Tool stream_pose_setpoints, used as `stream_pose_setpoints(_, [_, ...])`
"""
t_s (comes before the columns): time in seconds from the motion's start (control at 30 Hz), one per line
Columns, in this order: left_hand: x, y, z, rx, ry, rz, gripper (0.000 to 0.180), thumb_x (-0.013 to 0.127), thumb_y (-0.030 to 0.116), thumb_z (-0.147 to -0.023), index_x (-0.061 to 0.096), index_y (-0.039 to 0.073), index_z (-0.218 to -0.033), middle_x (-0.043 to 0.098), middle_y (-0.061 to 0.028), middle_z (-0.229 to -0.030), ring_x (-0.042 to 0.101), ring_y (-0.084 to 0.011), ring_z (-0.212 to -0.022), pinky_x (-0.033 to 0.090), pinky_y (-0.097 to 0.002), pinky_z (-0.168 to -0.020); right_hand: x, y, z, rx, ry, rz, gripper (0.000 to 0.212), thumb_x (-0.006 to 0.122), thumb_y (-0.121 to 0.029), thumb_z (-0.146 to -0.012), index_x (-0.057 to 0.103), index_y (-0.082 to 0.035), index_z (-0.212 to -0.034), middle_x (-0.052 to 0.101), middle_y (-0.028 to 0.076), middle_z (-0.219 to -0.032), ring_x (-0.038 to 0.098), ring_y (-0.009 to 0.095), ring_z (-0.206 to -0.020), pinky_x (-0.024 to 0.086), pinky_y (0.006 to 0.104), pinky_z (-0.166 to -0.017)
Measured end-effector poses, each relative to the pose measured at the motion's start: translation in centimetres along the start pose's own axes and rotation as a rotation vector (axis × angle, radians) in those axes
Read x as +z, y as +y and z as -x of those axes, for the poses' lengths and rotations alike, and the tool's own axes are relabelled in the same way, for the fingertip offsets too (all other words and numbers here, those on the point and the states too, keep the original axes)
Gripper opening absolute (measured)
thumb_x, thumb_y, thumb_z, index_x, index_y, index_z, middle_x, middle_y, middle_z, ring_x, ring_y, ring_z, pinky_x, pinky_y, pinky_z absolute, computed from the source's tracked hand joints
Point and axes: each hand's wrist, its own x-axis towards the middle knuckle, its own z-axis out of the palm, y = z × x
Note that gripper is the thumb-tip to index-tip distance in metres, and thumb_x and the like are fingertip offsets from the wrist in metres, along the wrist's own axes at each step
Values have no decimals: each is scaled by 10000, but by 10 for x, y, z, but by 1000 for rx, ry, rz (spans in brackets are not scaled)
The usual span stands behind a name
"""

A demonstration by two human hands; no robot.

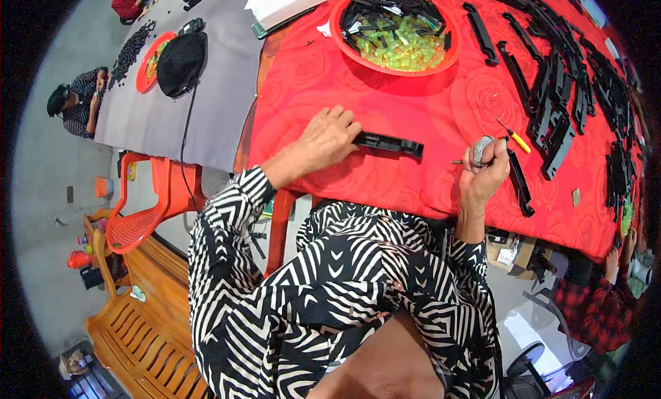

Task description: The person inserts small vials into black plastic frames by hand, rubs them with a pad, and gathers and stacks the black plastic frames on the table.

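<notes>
My left hand is closed around one end of a long black plastic part lying on the red tablecloth. To the right, my right hand grips a tool with a thick, silvery-grey wrapped handle. Its short thin shaft points left toward the black part, with a gap between them. Just beyond that hand lies a yellow-handled pick-like tool. Another black part rests beside my right hand.
A red basin holds black pieces and yellow-green translucent pieces. Piles of black parts cover the table's right side. A grey table at left carries a black cap. A red chair stands below it. Other people sit at both sides.
</notes>
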Motion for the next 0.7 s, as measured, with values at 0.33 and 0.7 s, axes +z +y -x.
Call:
stream_pose_setpoints(0.33, [36, 32, 18, -141, 208, -16, 328, 561, 164, -743, 562, 36, -1046, 531, -134, -976, 515, -264, -887, 425, -383, -733, 36, 42, 7, 34, -133, -148, 425, 423, -296, -912, 369, -64, -560, 318, 27, -541, 279, 97, -401, 260, 267, -375])
stream_pose_setpoints(0.7, [48, 36, 13, -113, 328, 56, 314, 665, 160, -678, 606, 97, -980, 525, -117, -1032, 520, -267, -917, 429, -365, -748, 56, 83, 15, 106, -161, 62, 249, 403, -209, -935, 513, 11, -967, 393, 3, -549, 318, 59, -388, 267, 230, -359])
